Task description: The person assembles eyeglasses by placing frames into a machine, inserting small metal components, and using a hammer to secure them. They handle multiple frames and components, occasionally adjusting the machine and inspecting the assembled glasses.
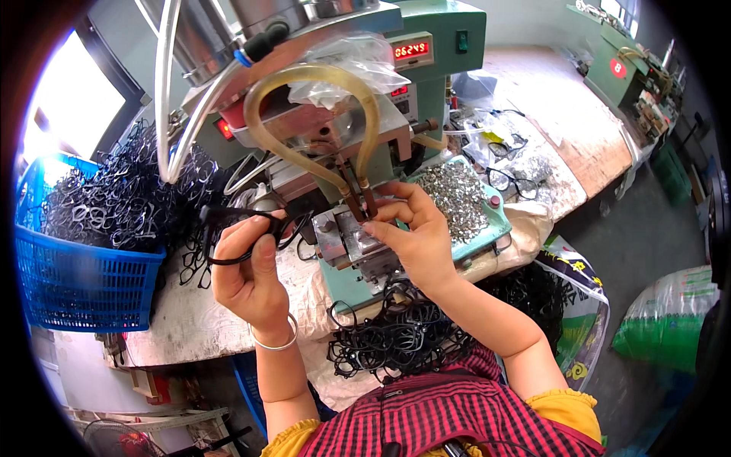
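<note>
My left hand (250, 286) grips a black eyeglass frame (215, 234) between thumb and fingers, left of the machine's metal jig (364, 255). The frame's other end reaches toward the jig. My right hand (420, 242) is at the jig's far right, thumb and forefinger pinched close beside two brown metal prongs (358, 202); whatever sits between those fingertips is too small to make out. A looped yellowish tube (312, 72) runs down to the prongs. Close by my right hand, many tiny metal pieces (455, 199) lie heaped on the machine's pale green base (499, 221).
At the left, a blue plastic basket (95, 286) overflows with black eyeglass frames (126, 194). More frames (396, 327) are piled against my apron (426, 411). A green control box (449, 53) stands behind. Loose glasses (514, 183) lie on the wooden table (563, 114) at right.
</note>
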